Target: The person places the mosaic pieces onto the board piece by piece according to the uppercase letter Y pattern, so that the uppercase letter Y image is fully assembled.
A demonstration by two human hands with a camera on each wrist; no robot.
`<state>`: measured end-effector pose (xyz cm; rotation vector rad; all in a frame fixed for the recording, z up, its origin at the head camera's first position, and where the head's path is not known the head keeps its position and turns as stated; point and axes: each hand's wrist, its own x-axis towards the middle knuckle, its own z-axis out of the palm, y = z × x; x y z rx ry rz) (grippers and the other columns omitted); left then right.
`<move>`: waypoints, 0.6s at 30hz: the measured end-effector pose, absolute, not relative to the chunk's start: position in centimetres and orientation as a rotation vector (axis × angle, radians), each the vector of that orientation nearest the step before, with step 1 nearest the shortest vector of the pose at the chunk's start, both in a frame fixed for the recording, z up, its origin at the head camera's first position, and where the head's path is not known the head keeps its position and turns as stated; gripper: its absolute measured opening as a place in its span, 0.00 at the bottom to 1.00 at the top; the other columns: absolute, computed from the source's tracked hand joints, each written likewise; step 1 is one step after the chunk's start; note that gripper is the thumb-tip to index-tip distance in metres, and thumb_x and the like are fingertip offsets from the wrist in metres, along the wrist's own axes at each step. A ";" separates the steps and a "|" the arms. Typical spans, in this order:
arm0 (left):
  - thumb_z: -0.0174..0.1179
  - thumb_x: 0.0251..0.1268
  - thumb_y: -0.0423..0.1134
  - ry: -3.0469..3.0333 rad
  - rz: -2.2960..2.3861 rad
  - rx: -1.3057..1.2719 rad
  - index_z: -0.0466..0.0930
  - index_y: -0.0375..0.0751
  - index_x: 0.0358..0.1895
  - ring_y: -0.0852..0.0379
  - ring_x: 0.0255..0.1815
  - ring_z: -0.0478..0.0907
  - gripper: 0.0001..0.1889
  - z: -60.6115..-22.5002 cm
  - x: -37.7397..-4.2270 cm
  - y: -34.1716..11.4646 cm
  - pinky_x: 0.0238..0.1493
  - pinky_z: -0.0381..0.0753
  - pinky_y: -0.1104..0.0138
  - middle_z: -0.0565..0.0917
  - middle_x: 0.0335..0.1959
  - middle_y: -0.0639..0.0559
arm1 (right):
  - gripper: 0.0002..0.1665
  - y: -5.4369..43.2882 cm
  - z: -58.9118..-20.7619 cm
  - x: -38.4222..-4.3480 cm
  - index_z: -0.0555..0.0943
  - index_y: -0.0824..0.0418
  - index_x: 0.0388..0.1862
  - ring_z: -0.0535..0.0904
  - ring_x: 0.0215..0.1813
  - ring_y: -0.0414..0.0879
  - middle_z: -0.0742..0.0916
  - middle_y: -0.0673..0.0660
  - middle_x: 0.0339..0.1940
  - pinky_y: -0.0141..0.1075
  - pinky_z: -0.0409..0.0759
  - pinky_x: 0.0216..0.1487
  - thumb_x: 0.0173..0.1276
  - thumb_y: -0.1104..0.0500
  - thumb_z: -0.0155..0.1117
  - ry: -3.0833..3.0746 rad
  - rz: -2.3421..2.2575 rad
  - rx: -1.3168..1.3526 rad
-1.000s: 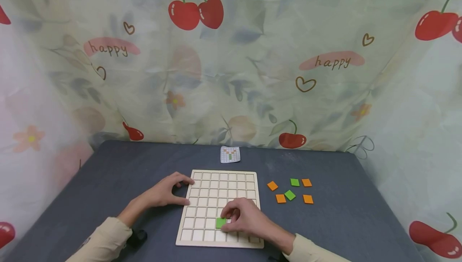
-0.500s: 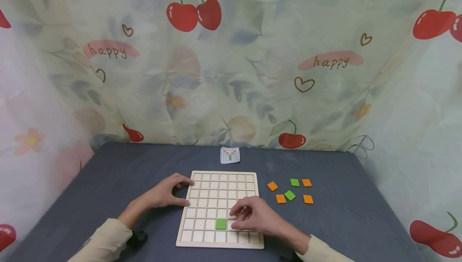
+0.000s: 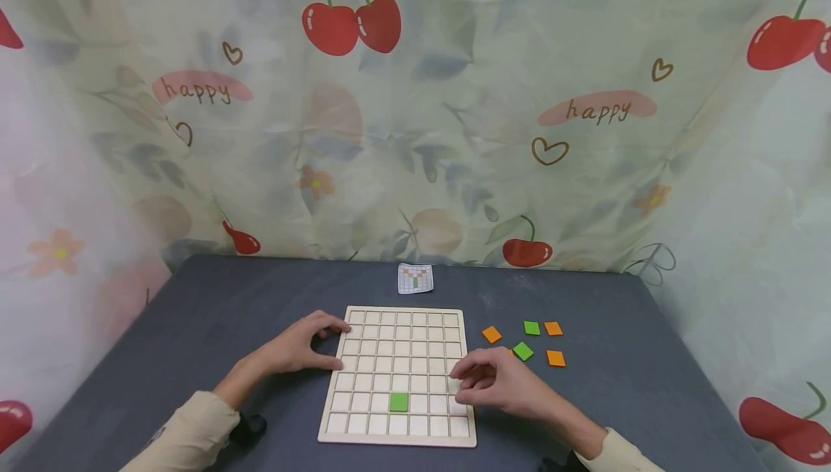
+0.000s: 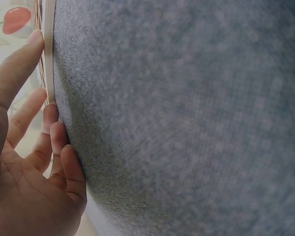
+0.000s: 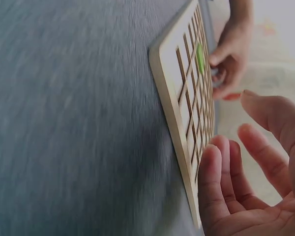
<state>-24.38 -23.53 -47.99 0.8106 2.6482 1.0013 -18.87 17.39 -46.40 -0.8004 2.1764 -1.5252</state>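
Observation:
A pale wooden grid board [image 3: 383, 365] lies flat on the dark cloth, one green square tile [image 3: 399, 402] set in a cell of its second row from the front. My left hand [image 3: 304, 346] touches the board's left edge with thumb and fingertips spread apart; in the left wrist view its fingertips meet the thin board edge [image 4: 49, 59]. Over the board's right edge hovers my right hand [image 3: 496, 382], fingers loosely bent. Nothing sits between its thumb and fingers in the right wrist view, where the green tile [image 5: 200, 58] shows beyond them.
Right of the board lie loose green tiles [image 3: 531, 328] and several orange tiles [image 3: 555, 359], one partly hidden behind my right hand. A small printed card [image 3: 415, 278] with a Y-shaped pattern lies behind the board. A patterned curtain [image 3: 415, 111] encloses the table.
My right hand has let go of the green tile and moved right to the board's edge, leaving the tile in its cell. The left hand stays put.

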 end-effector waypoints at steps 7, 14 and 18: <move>0.76 0.59 0.51 2.655 0.989 0.802 0.79 0.43 0.64 0.50 0.49 0.72 0.31 -47.9 -24.4 -23.4 0.54 0.71 0.48 0.74 0.53 0.49 | 0.18 20.8 -45.9 -19.5 0.83 0.70 0.52 0.84 0.46 0.56 0.85 0.68 0.49 0.42 0.83 0.46 0.66 0.64 0.74 2.182 -1.547 -0.817; 0.75 0.59 0.51 2.647 0.992 0.817 0.79 0.42 0.64 0.49 0.49 0.72 0.31 -47.8 -24.3 -23.4 0.54 0.71 0.48 0.75 0.54 0.48 | 0.20 24.4 -45.3 -20.6 0.82 0.72 0.54 0.83 0.49 0.63 0.84 0.69 0.51 0.41 0.82 0.48 0.66 0.63 0.74 2.265 -1.513 -0.797; 0.75 0.59 0.51 2.640 1.001 0.816 0.79 0.43 0.65 0.50 0.50 0.72 0.32 -47.9 -24.3 -23.4 0.54 0.71 0.48 0.75 0.55 0.49 | 0.23 26.1 -45.7 -21.6 0.81 0.73 0.56 0.82 0.50 0.66 0.83 0.70 0.53 0.41 0.81 0.49 0.66 0.64 0.74 2.318 -1.494 -0.826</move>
